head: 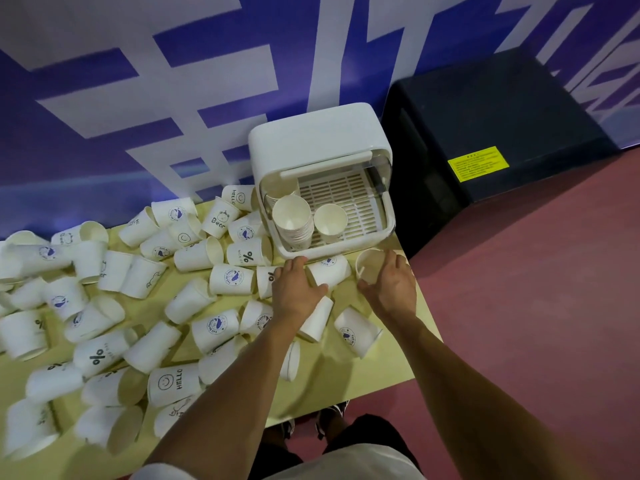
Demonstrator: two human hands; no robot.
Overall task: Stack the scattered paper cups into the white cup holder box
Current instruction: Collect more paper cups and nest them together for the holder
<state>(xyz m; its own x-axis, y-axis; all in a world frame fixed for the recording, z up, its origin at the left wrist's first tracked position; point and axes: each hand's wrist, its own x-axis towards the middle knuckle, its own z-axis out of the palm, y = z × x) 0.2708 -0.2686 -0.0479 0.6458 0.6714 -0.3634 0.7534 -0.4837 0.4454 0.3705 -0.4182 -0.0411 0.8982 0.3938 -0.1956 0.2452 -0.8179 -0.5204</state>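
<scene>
Two grips close before the white box [311, 140]
Left hand [296, 292] grips a sideways cup [330, 270], axis crosswise; right hand [393, 285] curls round an upright cup [370, 263]; the stack [298, 237] inside stands just beyond the left hand.

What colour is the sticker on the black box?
Yellow; the sticker shows clearly in the head view.

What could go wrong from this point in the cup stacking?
1. The right hand grips an upright cup close to the right edge of the table; a slip could send it to the floor.
2. The tall stack stands at the open front of the white cup holder box; a clumsy add might topple it out.
3. The left hand reaches a lying cup among crowded loose cups and may scatter them.
</scene>
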